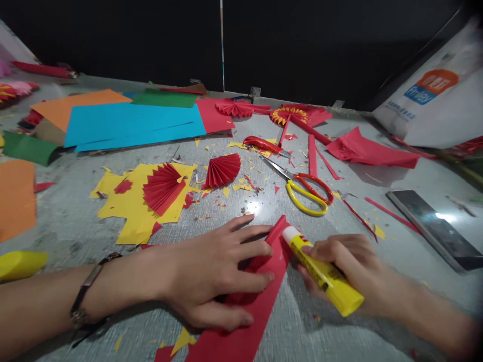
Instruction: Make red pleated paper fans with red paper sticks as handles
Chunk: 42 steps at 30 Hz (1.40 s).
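A long red paper strip [241,322] lies slantwise on the grey table, its far end folded into a narrow band. My left hand [222,269] rests on it, fingers spread, pressing it flat from the left. In my right hand [343,256] is a yellow glue stick [326,276], gripped between thumb and fingers. Its white tip touches or nearly touches the right edge of the strip's far end. Beyond my left hand, a red pleated fan [162,188] lies on cut yellow paper [132,226], and a second red fan [223,171] is to its right.
Scissors [307,193] with red and yellow handles lie beyond my right hand, near a red cutter [262,145]. A phone [433,226] is at the right. Blue paper [136,125] and orange paper [17,196] lie left. A white bag [437,95] stands back right. Paper scraps are scattered around.
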Tool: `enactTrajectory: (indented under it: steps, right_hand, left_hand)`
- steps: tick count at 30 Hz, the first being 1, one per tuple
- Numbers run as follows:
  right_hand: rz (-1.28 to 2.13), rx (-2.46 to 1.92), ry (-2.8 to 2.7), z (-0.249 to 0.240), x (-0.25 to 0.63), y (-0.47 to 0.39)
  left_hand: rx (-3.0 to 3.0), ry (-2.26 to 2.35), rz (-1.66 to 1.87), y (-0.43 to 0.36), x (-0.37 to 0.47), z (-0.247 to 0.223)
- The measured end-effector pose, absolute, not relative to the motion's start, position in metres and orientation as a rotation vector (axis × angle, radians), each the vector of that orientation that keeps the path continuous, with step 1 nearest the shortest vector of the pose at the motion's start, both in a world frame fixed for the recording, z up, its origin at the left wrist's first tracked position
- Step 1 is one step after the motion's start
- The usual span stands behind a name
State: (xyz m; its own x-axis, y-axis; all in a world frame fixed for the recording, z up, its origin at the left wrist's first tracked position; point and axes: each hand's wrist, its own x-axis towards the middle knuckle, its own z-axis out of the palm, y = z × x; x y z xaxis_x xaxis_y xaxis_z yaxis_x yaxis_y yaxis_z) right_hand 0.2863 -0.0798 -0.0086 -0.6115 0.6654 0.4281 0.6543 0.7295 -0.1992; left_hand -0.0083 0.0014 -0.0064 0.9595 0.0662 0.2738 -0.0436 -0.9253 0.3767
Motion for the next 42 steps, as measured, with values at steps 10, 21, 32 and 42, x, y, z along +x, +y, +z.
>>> enactTrajectory:
  steps: [10, 21, 32, 42]
  right_hand:
    - [0.18, -0.987, -2.403, 0.003, 0.273, -0.088]
    - [-0.036, -1.241, -2.148, -0.009, 0.291, -0.077]
    - [0.176, -1.209, -2.23, -0.003, 0.28, -0.083]
    - [0.068, -1.389, -1.99, -0.008, 0.292, -0.071]
  left_hand:
    - [2.748, -0.013, 0.299, 0.002, -0.01, -0.006]
    - [2.741, -0.008, 0.406, 0.002, -0.01, -0.009]
    - [2.724, 0.029, 0.421, 0.0, -0.01, -0.01]
    - [2.741, -0.011, 0.357, 0.002, -0.011, -0.007]
